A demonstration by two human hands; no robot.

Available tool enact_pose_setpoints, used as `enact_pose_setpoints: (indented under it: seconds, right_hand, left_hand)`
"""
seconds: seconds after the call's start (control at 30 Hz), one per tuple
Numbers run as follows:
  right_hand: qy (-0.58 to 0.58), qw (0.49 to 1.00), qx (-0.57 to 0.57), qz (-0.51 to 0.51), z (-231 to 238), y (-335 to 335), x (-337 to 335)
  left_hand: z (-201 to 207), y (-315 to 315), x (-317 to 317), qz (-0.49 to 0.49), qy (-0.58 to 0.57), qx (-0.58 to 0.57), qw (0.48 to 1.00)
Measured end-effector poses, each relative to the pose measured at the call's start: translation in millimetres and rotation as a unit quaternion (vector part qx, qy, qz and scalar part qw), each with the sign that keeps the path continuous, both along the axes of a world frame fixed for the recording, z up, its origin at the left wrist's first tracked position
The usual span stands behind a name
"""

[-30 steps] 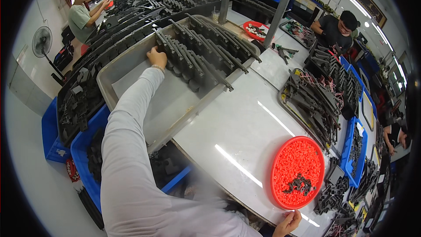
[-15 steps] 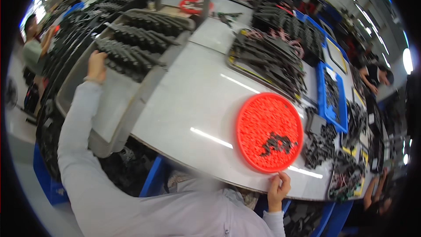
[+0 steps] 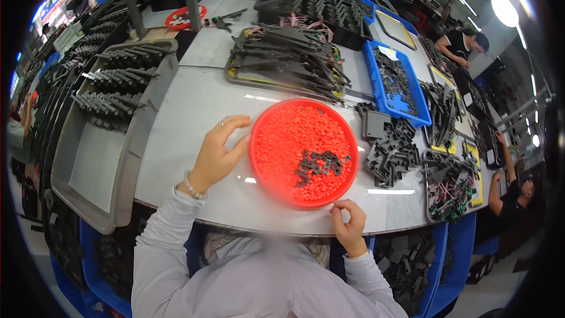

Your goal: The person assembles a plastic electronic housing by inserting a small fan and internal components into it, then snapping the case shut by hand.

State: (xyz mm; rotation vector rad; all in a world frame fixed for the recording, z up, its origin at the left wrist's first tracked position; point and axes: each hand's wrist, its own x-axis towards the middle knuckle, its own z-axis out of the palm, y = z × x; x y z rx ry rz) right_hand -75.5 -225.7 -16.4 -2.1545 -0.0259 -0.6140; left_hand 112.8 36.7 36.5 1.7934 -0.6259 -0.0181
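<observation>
A round red tray [image 3: 254,168] lies on the white table, filled with many small red pieces [image 3: 318,126]. A cluster of small black parts [image 3: 322,164] rests on top of them. My left hand [image 3: 219,152] is at the tray's left rim, empty, thumb and fingers apart. By the tray's lower right rim is my right hand [image 3: 349,227], its fingers curled and thumb pressed to the forefinger. Whatever it may hold there is too small or hidden to make out. To the left, a grey bin [image 3: 120,182] holds rows of dark parts with pale rods [image 3: 112,103].
Long black parts [image 3: 288,59] are heaped on a tray beyond the red one. A blue bin [image 3: 422,106] of small black parts stands to the right, beside loose black pieces [image 3: 393,150]. Blue bins [image 3: 438,259] sit below the table edge. Co-workers are at the right and back.
My left hand has left the grey bin's rods and come right to the red tray. The view has turned rightward. My right hand remains by the tray's lower rim.
</observation>
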Motion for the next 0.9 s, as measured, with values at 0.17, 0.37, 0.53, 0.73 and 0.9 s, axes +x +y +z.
enact_pose_setpoints:
  seconds: [0.17, 0.37, 0.53, 0.73, 0.9]
  right_hand:
    - [0.030, 0.997, -0.071, -0.001, 35.3, -31.5, 32.5]
    - [0.064, 0.984, -0.153, 0.061, 72.1, -42.1, 125.0]
    - [-0.080, 0.946, -0.297, 0.103, 96.6, -42.1, 257.0]
    - [-0.084, 0.878, -0.471, 0.016, 67.8, -40.9, 391.3]
    - [-0.066, 0.861, -0.504, 0.024, 59.0, -45.9, 412.9]
  left_hand:
    - [-29.0, -17.9, 14.2, 0.081, -0.108, 0.019, 0.991]
    - [-34.1, 39.1, -74.8, 0.089, -0.187, 0.055, 0.977]
    - [-40.6, 121.5, -173.2, 0.179, -0.278, 0.112, 0.937]
    - [-65.4, 252.0, -257.8, 0.588, -0.085, 0.224, 0.772]
    - [-158.7, 373.9, -308.7, 0.664, 0.086, 0.377, 0.640]
